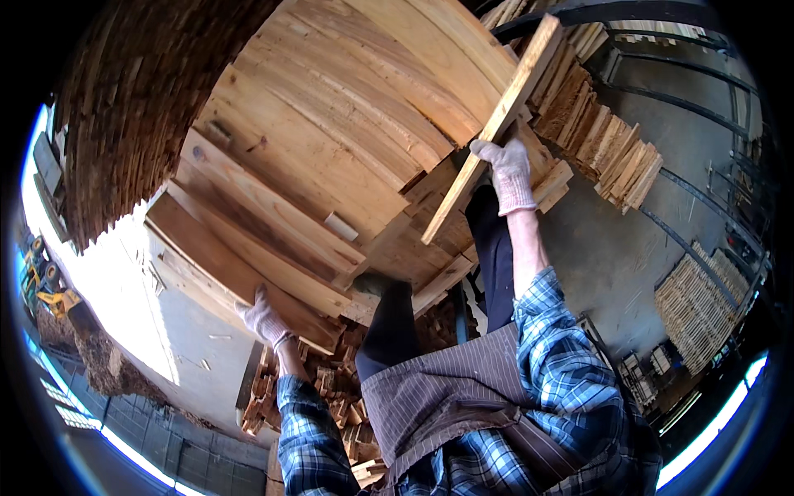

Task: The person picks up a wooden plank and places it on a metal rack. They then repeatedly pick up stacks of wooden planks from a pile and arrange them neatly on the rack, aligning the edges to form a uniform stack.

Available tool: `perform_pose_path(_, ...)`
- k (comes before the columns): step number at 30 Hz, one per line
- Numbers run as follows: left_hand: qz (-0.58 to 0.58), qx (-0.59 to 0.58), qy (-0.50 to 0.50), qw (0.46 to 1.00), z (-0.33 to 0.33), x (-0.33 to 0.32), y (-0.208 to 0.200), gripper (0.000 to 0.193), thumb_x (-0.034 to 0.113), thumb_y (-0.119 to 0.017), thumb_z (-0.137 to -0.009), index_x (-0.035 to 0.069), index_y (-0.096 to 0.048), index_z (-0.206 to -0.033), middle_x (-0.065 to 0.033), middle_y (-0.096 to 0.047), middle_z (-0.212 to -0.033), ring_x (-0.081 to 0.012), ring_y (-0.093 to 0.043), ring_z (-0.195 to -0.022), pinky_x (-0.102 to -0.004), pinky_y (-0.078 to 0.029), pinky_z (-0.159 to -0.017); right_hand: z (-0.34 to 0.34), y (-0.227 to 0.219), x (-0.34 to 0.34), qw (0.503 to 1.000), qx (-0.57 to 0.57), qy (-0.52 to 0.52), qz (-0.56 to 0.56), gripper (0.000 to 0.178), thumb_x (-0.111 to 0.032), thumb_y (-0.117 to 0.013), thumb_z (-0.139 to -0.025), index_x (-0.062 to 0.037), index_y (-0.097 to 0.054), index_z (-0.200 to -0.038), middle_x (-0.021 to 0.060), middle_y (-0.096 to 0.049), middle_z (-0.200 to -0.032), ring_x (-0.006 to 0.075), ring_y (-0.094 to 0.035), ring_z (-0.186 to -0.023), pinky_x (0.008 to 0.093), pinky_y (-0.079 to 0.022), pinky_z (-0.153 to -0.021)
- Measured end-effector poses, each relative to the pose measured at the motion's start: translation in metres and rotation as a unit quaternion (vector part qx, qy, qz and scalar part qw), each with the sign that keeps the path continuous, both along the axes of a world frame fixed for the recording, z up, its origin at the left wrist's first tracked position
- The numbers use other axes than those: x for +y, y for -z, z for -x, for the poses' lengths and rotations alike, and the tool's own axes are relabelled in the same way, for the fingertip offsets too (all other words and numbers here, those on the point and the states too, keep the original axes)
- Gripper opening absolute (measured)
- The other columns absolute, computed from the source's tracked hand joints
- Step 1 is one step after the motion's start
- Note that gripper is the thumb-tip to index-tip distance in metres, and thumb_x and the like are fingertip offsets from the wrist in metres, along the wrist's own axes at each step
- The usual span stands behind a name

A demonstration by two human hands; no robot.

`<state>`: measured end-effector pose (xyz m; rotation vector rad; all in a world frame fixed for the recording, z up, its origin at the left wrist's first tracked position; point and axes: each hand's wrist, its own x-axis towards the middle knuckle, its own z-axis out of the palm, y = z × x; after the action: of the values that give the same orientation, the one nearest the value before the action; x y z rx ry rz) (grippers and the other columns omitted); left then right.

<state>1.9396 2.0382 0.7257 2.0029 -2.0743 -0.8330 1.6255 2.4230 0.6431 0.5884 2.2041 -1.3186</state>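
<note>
A pale gloved hand, my right hand (506, 169), is closed round a long, narrow wooden strip (517, 87). The strip slants across the right side of the stacked boards (322, 124), raised above them at least in part. At the lower left, my left hand (263, 318), also gloved, grips the outer edge of a brown wooden board (219, 256), its thumb on the upper side. Its other fingers are mostly hidden behind the edge. Several more boards lie side by side between my hands, and a small pale wood offcut (341, 226) rests among them.
A tall stack of thin wood (149, 107) rises at the far left. Stacked wood pieces (608, 149) stand to the right, beside dark metal rails (686, 192). Broken wood scraps (331, 384) pile up near my legs. A slatted wood stack (703, 306) sits on the floor at right.
</note>
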Motion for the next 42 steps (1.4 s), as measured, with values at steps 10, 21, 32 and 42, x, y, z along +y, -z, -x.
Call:
perform_pose_path(10, 0.044, -0.030, 0.041, 0.998, -0.016, -0.012, 0.008, 0.064, 0.026, -0.082, -0.074, -0.008, -0.050, -0.119, -0.0204, -0.068, -0.093, -0.0283, -0.063, -0.077, -0.0336, -0.051, -0.073, 0.049, -0.019, -0.097, 0.579, 0.399, -0.659, -0.265, 0.070, -0.012, -0.065, -0.079, -0.0248, -0.039, -0.142, 0.0099, -0.052, -0.114, 0.0263, -0.052, -0.107, 0.0410, -0.035, -0.104)
perform_pose_path(21, 0.024, -0.113, -0.020, 0.993, -0.029, -0.013, 0.019, 0.080, 0.043, -0.079, -0.075, -0.008, -0.047, -0.128, -0.0200, -0.068, -0.094, -0.0292, -0.067, -0.077, -0.0350, -0.054, -0.067, 0.016, 0.023, -0.092, 0.416, 0.366, -0.759, -0.343, 0.050, -0.011, -0.052, -0.086, -0.0211, -0.046, -0.135, 0.0058, -0.051, -0.093, 0.0204, -0.049, -0.085, 0.0419, -0.039, -0.083)
perform_pose_path(32, -0.160, 0.013, 0.009, 0.987, 0.053, 0.022, -0.046, 0.047, 0.018, -0.080, -0.072, -0.002, -0.058, -0.108, -0.0083, -0.067, -0.088, -0.0141, -0.061, -0.073, -0.0284, -0.052, -0.065, -0.147, -0.078, -0.367, 0.868, -0.154, -0.472, -0.016, 0.110, -0.032, -0.084, -0.065, -0.0026, -0.020, -0.148, 0.0221, -0.063, -0.116, 0.0232, -0.066, -0.097, 0.0313, -0.048, -0.092)
perform_pose_path(42, -0.413, 0.437, -0.189, 0.777, 0.061, 0.088, -0.026, 0.050, 0.009, -0.063, -0.088, 0.005, -0.041, -0.133, -0.0071, -0.064, -0.094, -0.0161, -0.064, -0.076, -0.0275, -0.056, -0.061, -0.076, -0.064, -0.313, 0.810, -0.149, -0.557, 0.104, 0.106, -0.036, -0.084, -0.059, 0.0096, -0.031, -0.139, 0.0253, -0.062, -0.115, 0.0315, -0.059, -0.111, 0.0331, -0.045, -0.094)
